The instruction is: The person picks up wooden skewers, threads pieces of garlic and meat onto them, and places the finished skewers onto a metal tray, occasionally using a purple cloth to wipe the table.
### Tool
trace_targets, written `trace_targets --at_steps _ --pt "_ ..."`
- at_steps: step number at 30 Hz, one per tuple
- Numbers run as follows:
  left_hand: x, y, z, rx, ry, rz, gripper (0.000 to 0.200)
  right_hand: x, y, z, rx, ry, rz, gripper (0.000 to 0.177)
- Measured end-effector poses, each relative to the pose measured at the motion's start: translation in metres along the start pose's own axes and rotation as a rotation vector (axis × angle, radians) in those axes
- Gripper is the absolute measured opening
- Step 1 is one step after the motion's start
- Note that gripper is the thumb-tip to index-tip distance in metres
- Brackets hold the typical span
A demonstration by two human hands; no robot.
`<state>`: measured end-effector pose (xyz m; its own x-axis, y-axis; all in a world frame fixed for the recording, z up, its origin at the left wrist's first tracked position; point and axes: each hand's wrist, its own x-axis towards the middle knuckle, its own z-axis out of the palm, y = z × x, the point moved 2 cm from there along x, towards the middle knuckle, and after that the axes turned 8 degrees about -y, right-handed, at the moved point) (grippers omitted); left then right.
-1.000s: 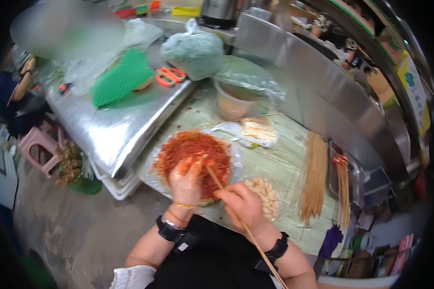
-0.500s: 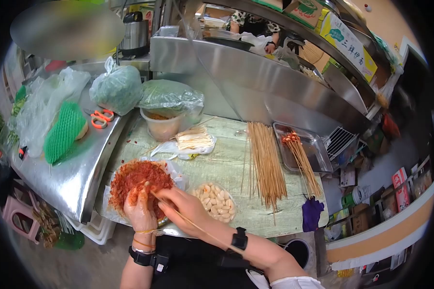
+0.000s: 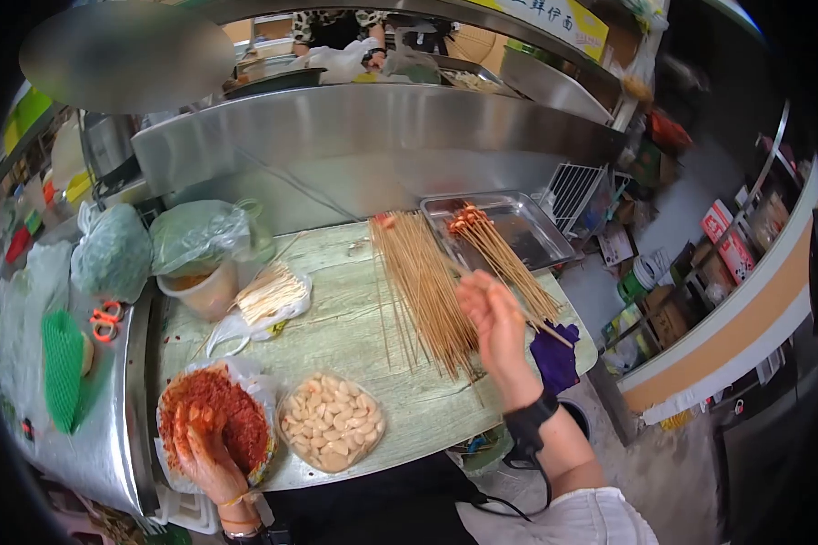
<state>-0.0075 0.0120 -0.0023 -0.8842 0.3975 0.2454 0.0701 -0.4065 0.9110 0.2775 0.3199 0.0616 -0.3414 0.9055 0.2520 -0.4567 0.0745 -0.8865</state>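
Note:
My left hand [image 3: 207,459], in a clear glove with a band at the wrist, rests in a bowl of chopped red chilli mix [image 3: 245,427]. Red paste coats its fingers, which look loosely apart, their tips partly sunk in the mix. My right hand [image 3: 498,329] is closed on a thin wooden skewer [image 3: 554,335], held slanting above the table beside a big bundle of skewers [image 3: 423,282]. Just right of the chilli bowl sits a bowl of peeled garlic cloves [image 3: 332,422]. Skewers with red-coated ends [image 3: 495,241] lie in a metal tray [image 3: 527,213].
White sticks [image 3: 271,295] lie on a plastic bag beside a tub [image 3: 200,289]. Orange-handled scissors [image 3: 106,321] and a green foam net [image 3: 62,372] are on the steel counter at left. A purple cloth [image 3: 554,354] hangs at the table's right corner. Another person [image 3: 336,32] stands behind the steel partition.
My right hand has moved from the chilli bowl to the right, over the skewers, carrying the skewer. My left hand stays in the chilli mix. The view has turned right.

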Motion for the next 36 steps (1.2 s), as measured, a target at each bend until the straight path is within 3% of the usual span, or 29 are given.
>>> trace_targets --at_steps 2,4,6,10,12,14,15,16,18,20,22,27,29,30,32,34,36 --pt "0.000 0.000 0.001 -0.090 0.004 -0.016 0.034 0.042 0.013 -0.030 0.032 0.047 -0.040 0.039" --pt "-0.001 -0.003 0.002 -0.178 0.014 -0.036 0.034 0.081 0.025 -0.054 0.016 0.226 -0.030 0.036" --pt "-0.001 -0.004 0.000 0.154 0.016 0.003 0.036 0.114 0.047 -0.080 0.022 0.297 0.003 0.036" --pt "0.000 -0.004 0.001 0.072 -0.024 -0.008 0.034 0.142 0.077 -0.115 0.043 0.470 0.034 0.041" --pt "0.001 -0.007 -0.002 0.167 -0.015 0.007 0.034 0.136 0.074 -0.116 0.041 0.464 0.015 0.040" --pt "-0.004 -0.007 -0.004 0.271 0.013 0.010 0.033 0.123 0.076 -0.111 0.226 0.370 0.265 0.035" --pt "-0.004 -0.004 0.001 0.138 0.011 -0.004 0.033 0.116 0.074 -0.100 0.154 0.197 0.345 0.028" --pt "-0.002 -0.002 0.005 -0.001 0.007 -0.010 0.033 0.108 0.073 -0.086 0.153 0.188 0.367 0.028" --pt "-0.003 -0.002 0.003 -0.013 -0.007 -0.027 0.032 0.093 0.070 -0.048 -0.374 -0.162 0.480 0.020" --pt "-0.003 -0.002 0.002 -0.058 -0.044 -0.033 0.032 0.091 0.084 -0.027 -0.535 -0.262 0.455 0.021" --pt "-0.004 -0.003 0.001 -0.072 -0.050 -0.040 0.032 0.092 0.091 -0.011 -1.771 -0.337 0.087 0.037" --pt "-0.004 -0.001 0.004 -0.095 -0.011 -0.036 0.025 0.118 0.114 -0.028 -1.718 -0.225 0.036 0.036" --pt "-0.004 -0.003 0.002 -0.134 -0.005 -0.052 0.025 0.125 0.109 -0.038 -1.582 -0.198 0.298 0.028" --pt "-0.004 -0.002 0.002 -0.136 0.002 -0.055 0.025 0.125 0.105 -0.042 -1.588 -0.204 0.297 0.028" --pt "-0.003 -0.001 0.003 -0.113 -0.018 -0.063 0.025 0.124 0.096 -0.046 -1.268 -0.232 0.500 0.024" --pt "-0.003 0.004 0.007 -0.119 -0.008 -0.072 0.024 0.117 0.080 -0.044 -1.224 -0.234 0.542 0.020" --pt "-0.004 0.004 0.007 -0.120 0.009 -0.082 0.024 0.102 0.058 -0.031 -0.807 -0.270 0.597 0.016"
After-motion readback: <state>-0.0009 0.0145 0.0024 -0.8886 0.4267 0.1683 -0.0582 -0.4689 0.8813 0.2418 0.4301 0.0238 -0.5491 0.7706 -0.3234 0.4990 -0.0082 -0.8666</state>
